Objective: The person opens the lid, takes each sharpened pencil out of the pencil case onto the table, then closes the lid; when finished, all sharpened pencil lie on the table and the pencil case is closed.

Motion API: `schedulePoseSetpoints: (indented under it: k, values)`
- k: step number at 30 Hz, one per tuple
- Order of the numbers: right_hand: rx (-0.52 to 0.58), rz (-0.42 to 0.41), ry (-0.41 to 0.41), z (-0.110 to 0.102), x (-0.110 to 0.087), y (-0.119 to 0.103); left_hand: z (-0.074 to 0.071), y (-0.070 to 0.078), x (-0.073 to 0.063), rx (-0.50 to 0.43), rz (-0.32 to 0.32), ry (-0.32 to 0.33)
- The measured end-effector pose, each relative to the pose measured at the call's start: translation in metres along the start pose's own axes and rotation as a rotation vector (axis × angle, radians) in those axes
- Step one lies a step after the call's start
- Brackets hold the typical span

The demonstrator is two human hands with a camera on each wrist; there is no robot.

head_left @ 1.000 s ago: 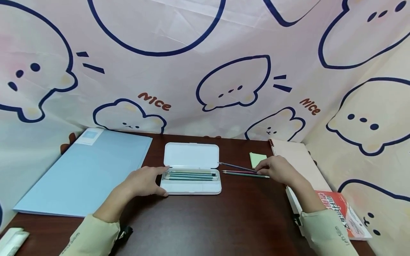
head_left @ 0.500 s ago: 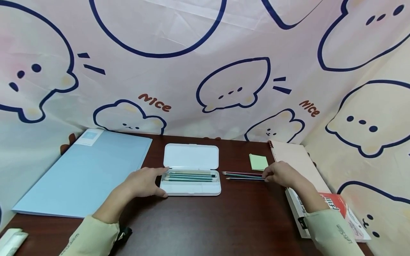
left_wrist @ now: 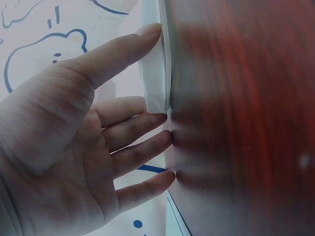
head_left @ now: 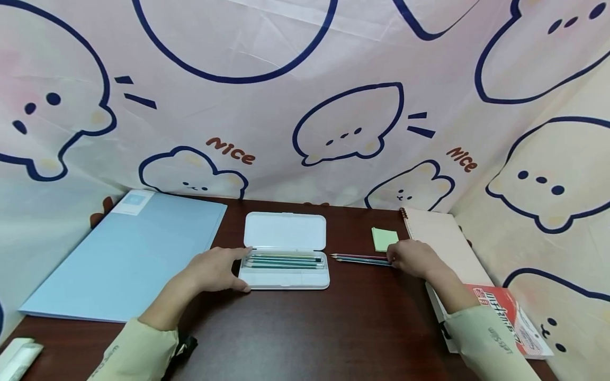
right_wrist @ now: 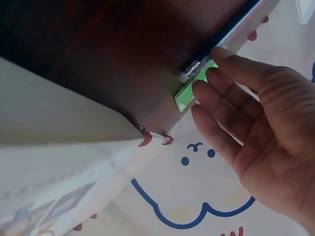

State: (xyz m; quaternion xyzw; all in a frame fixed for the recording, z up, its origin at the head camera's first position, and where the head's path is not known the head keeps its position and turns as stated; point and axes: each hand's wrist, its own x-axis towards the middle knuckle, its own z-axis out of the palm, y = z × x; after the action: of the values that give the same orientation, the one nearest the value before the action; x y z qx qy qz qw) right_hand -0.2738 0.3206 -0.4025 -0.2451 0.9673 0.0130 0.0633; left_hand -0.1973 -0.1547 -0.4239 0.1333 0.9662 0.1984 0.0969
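A white pencil case (head_left: 286, 280) lies with its lid up on the dark wooden table, several green pencils (head_left: 285, 262) in its tray. My left hand (head_left: 214, 271) holds the case's left end, thumb at the front corner and index finger by the hinge; the left wrist view shows the thumb on the case's side (left_wrist: 156, 73). To the right of the case, a small bunch of pencils (head_left: 359, 259) lies side by side, points toward the case. My right hand (head_left: 413, 258) pinches their right ends; in the right wrist view the thumb meets the pencils (right_wrist: 197, 66) near their ends.
Pale green sticky notes (head_left: 383, 238) sit just behind the right hand. A large blue folder (head_left: 128, 259) covers the left side. At right are a spiral notebook (head_left: 443, 238) and a red-and-white book (head_left: 505, 312). Patterned cloth (head_left: 271, 116) rises behind the table.
One pencil, at first angled behind the others, was brought to their front, and now all lie close together. The right hand moved with it. The left hand stayed on the pencil case.
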Motion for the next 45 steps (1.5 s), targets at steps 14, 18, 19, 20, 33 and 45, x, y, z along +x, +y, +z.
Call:
schedulePoseSetpoints:
  k: [14, 18, 19, 20, 33, 45]
  values:
    - [0.290, -0.026, 0.106, -0.015, 0.013, -0.029, -0.007, 0.000, 0.000, 0.001, 0.002, 0.012]
    - [0.410, -0.046, 0.129, -0.011, 0.021, -0.052, -0.006, 0.000, -0.001, -0.005, -0.001, 0.006]
    - [0.428, -0.049, 0.134, -0.010, 0.023, -0.059, -0.006, 0.001, -0.001, -0.007, -0.001, 0.004]
    - [0.449, -0.051, 0.136, -0.009, 0.025, -0.065, -0.005, 0.001, -0.002, -0.009, -0.001, 0.003]
    - [0.510, -0.144, 0.072, 0.004, 0.049, -0.131, -0.002, 0.004, -0.001, -0.010, 0.002, 0.002]
    - [0.364, -0.226, -0.027, 0.008, 0.061, -0.157, 0.001, 0.000, -0.001, 0.001, -0.021, 0.008]
